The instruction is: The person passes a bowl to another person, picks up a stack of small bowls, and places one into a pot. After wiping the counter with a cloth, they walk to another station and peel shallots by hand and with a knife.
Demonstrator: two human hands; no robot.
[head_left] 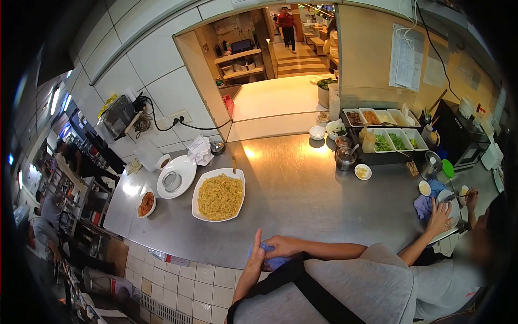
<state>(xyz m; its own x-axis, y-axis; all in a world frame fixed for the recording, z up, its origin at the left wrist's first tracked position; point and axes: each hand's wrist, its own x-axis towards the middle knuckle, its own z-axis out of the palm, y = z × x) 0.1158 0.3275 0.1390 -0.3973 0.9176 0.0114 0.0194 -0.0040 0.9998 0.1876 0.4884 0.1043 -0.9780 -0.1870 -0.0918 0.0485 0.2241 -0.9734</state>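
My left hand (250,265) is held upright at the table's front edge, its visible fingers stretched out. My right hand (281,246) reaches across from the right and closes on a crumpled blue cloth (278,263), pressing it against my left hand. Part of the cloth is hidden behind my hands and apron strap. Just beyond them on the steel table (302,216) stands a square white dish of fried rice (220,197), with a utensil handle (234,164) at its back rim.
Left are a bowl of reddish food (146,204) and a white plate (186,168) with a round metal piece (172,181). Topping trays (396,141) and a glass jar (346,159) stand back right. At right, a co-worker's hands (440,218) work over a plate near a purple cloth (423,207).
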